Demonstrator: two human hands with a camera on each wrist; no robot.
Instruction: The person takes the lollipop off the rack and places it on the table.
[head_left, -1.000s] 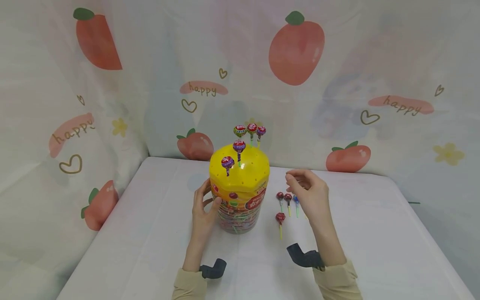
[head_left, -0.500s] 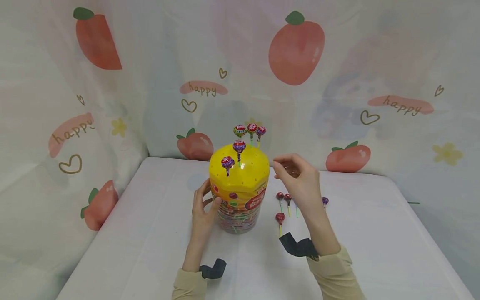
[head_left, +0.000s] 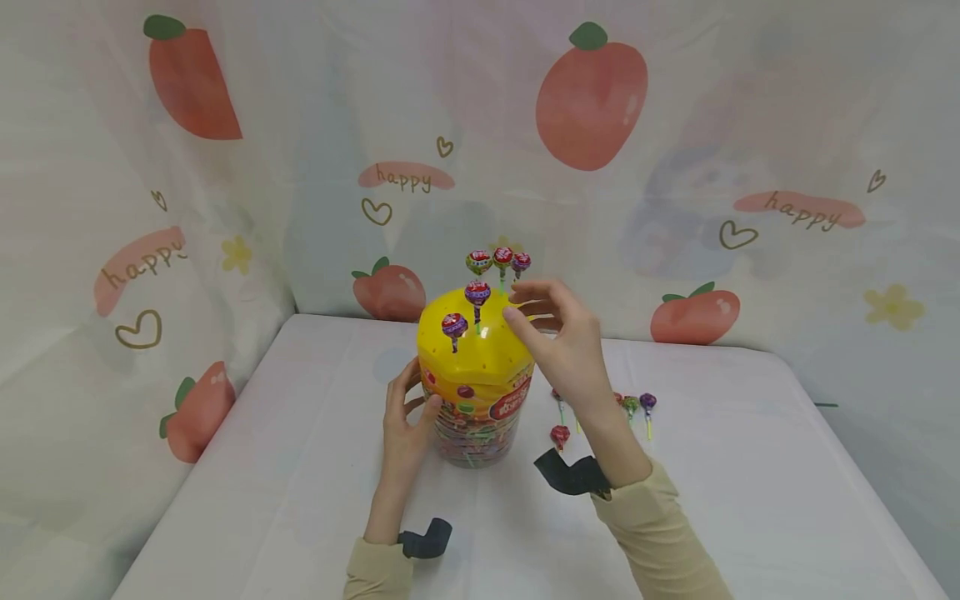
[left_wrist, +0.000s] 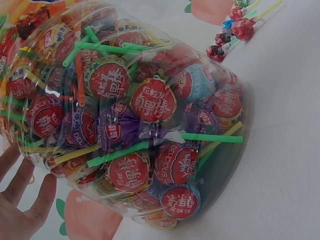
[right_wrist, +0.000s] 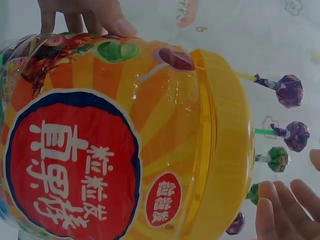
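Observation:
A clear jar of wrapped lollipops (head_left: pixel 476 437) with a yellow lid (head_left: pixel 495 350) stands upright. Several lollipops, one purple (head_left: pixel 454 326), rise on their sticks from the lid. My left hand (head_left: pixel 407 429) touches the jar's left side with spread fingers and thumb, also seen in the left wrist view (left_wrist: pixel 20 205). Over the lid's right edge is my right hand (head_left: pixel 562 342), thumb and fingers apart and nothing seen between them, near the rear lollipops. In the right wrist view its fingers (right_wrist: pixel 287 210) are beside a green lollipop (right_wrist: pixel 255 193), and contact cannot be told.
Loose lollipops lie on the white table (head_left: pixel 300 475) right of the jar, among them a purple one (head_left: pixel 648 403) and a red one (head_left: pixel 560 434). My right forearm partly covers them. A cloth (head_left: pixel 480 83) printed with fruit hangs behind and at the left.
My right hand has moved left and up from above the loose lollipops to the lid, uncovering some at the right. The left hand and the jar have stayed in place.

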